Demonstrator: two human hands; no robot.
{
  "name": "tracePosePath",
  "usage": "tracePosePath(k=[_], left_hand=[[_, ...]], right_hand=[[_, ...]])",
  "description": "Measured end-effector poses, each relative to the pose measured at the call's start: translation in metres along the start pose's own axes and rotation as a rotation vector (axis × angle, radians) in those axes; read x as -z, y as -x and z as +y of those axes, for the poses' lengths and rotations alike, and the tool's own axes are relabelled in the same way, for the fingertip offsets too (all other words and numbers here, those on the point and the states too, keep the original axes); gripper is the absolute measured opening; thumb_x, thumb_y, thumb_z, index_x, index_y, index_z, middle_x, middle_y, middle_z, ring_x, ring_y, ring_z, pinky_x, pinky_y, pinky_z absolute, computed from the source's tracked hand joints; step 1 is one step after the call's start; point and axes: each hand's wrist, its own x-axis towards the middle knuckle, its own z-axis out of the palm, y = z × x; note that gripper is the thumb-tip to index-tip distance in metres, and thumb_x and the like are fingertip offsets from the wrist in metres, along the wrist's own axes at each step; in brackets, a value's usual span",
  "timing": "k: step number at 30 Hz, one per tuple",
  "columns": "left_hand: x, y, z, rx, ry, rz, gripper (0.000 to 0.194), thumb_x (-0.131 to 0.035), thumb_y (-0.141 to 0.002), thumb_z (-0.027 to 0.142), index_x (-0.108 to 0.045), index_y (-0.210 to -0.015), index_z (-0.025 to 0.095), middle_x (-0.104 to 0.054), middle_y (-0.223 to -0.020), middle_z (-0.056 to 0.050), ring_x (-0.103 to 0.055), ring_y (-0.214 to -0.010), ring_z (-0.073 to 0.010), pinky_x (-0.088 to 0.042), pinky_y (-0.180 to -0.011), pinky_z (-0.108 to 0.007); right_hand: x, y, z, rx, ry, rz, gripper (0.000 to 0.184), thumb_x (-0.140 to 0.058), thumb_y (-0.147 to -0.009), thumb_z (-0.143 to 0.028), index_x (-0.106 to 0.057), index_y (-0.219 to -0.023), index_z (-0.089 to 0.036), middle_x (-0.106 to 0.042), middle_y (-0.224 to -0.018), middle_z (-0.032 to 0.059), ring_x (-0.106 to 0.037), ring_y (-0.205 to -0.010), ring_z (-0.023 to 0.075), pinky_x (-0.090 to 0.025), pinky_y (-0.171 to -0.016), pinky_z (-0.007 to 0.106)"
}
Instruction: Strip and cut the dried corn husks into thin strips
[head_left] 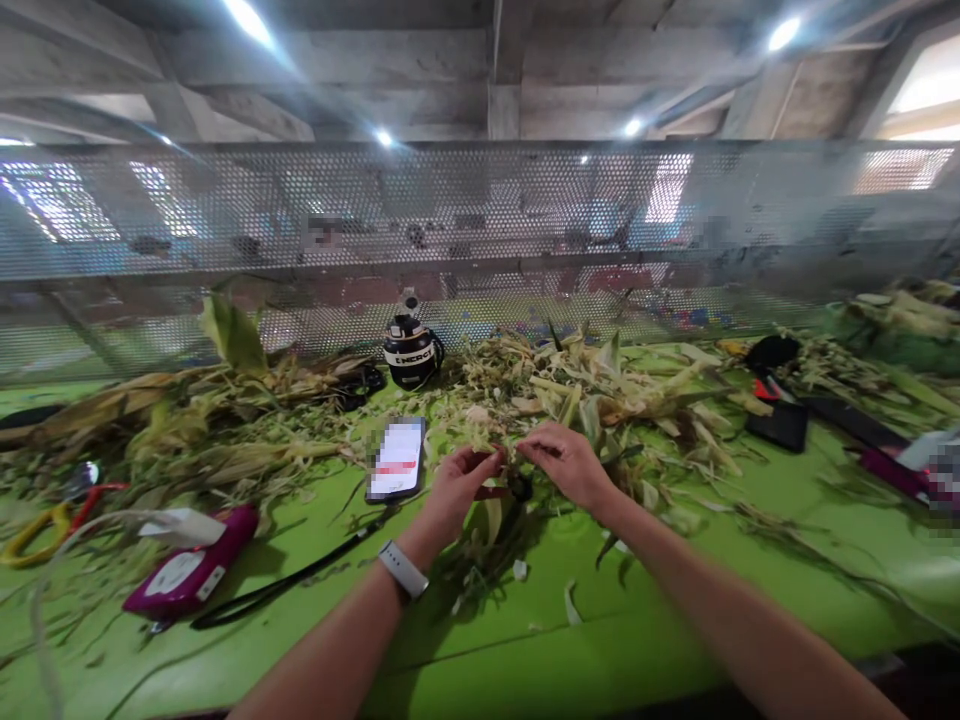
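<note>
My left hand [456, 492], with a pale watch band [403, 570] at the wrist, is closed in a pinch on a small pale green plant sprig [512, 462]. Fingertips of my right hand [568, 463] are pressed together at the sprig's other side. The two hands almost meet over the green table [585, 650]. Just below them lie thin leafy scraps [480, 565] and a small dark object I cannot make out. A phone [397, 460] with a lit screen lies left of my left hand. Behind my hands spreads a heap of corn husks [592, 385].
More husks [240, 440] cover the left side. A black bottle [409, 352] stands before a perforated metal screen [480, 210]. At left are a purple power strip [191, 575], a black strap [285, 580] and yellow-handled scissors [37, 540]. A dark flat object [778, 427] lies at right.
</note>
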Motion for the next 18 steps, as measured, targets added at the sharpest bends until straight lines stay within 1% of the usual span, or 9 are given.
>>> tracePosePath(k=[2,5,6,8,10,12,14,16,18], left_hand=[[0.001,-0.002,-0.001,-0.007,0.044,0.046,0.038,-0.081,-0.054,0.039,-0.065,-0.078,0.015,-0.065,-0.075,-0.002,-0.062,-0.068,-0.014,-0.054,-0.061,-0.028],[0.004,-0.005,-0.001,-0.02,0.123,0.094,0.038,-0.082,-0.052,0.034,-0.064,-0.078,0.015,-0.066,-0.076,-0.001,-0.062,-0.067,-0.0123,-0.055,-0.063,-0.027],[0.004,-0.005,-0.001,-0.022,0.153,0.111,0.037,-0.083,-0.051,0.032,-0.063,-0.077,0.015,-0.066,-0.076,0.0,-0.062,-0.066,-0.012,-0.055,-0.063,-0.027],[0.005,-0.006,-0.001,-0.016,0.209,0.135,0.037,-0.084,-0.05,0.029,-0.06,-0.075,0.015,-0.067,-0.074,0.0,-0.063,-0.065,-0.0126,-0.055,-0.063,-0.028],[0.005,-0.006,0.0,-0.012,0.253,0.119,0.037,-0.084,-0.051,0.028,-0.059,-0.075,0.015,-0.068,-0.073,-0.001,-0.064,-0.067,-0.014,-0.055,-0.065,-0.029],[0.003,-0.005,0.0,-0.012,0.281,0.079,0.036,-0.083,-0.052,0.028,-0.058,-0.076,0.015,-0.069,-0.073,-0.002,-0.066,-0.07,-0.0149,-0.055,-0.068,-0.029],[0.001,-0.003,0.0,-0.006,0.288,0.043,0.036,-0.083,-0.052,0.028,-0.058,-0.075,0.015,-0.069,-0.074,-0.002,-0.066,-0.071,-0.0149,-0.054,-0.07,-0.028],[-0.002,-0.001,0.0,0.003,0.273,0.018,0.036,-0.083,-0.052,0.027,-0.057,-0.075,0.016,-0.069,-0.075,-0.001,-0.066,-0.072,-0.0149,-0.054,-0.069,-0.027],[-0.004,0.001,0.0,0.011,0.25,0.001,0.035,-0.083,-0.053,0.026,-0.057,-0.075,0.017,-0.068,-0.074,0.0,-0.066,-0.074,-0.0155,-0.054,-0.067,-0.027]], right_hand=[[0.007,-0.002,0.0,-0.042,-0.005,0.095,0.036,-0.055,-0.08,-0.052,-0.067,-0.071,-0.02,-0.063,-0.072,0.0047,-0.058,-0.07,0.0171,-0.045,-0.066,0.028],[0.025,-0.008,0.002,-0.211,0.046,0.272,0.047,-0.05,-0.078,-0.061,-0.06,-0.061,-0.018,-0.055,-0.055,0.0011,-0.05,-0.052,0.0134,-0.04,-0.052,0.024],[0.03,-0.01,0.004,-0.258,0.111,0.313,0.05,-0.05,-0.077,-0.063,-0.057,-0.056,-0.018,-0.052,-0.051,0.0003,-0.046,-0.048,0.012,-0.038,-0.05,0.024],[0.038,-0.012,0.007,-0.295,0.294,0.329,0.054,-0.053,-0.073,-0.065,-0.05,-0.046,-0.018,-0.046,-0.045,-0.0002,-0.04,-0.046,0.0104,-0.035,-0.05,0.024],[0.038,-0.012,0.008,-0.279,0.371,0.284,0.051,-0.056,-0.071,-0.063,-0.053,-0.048,-0.018,-0.05,-0.048,0.001,-0.043,-0.049,0.0112,-0.037,-0.053,0.024],[0.029,-0.009,0.007,-0.253,0.254,0.176,0.043,-0.055,-0.075,-0.059,-0.064,-0.067,-0.018,-0.06,-0.061,0.0025,-0.05,-0.055,0.013,-0.04,-0.057,0.024],[0.016,-0.006,0.006,-0.233,0.081,0.014,0.04,-0.051,-0.08,-0.055,-0.065,-0.087,-0.018,-0.064,-0.073,0.003,-0.054,-0.061,0.0139,-0.043,-0.059,0.024],[0.004,-0.002,0.006,-0.21,0.009,-0.101,0.038,-0.049,-0.082,-0.053,-0.063,-0.089,-0.018,-0.063,-0.073,0.0021,-0.054,-0.063,0.0137,-0.043,-0.058,0.024],[-0.003,0.001,0.006,-0.173,0.006,-0.124,0.034,-0.051,-0.083,-0.05,-0.062,-0.083,-0.018,-0.061,-0.069,0.0011,-0.052,-0.062,0.0133,-0.042,-0.059,0.024]])
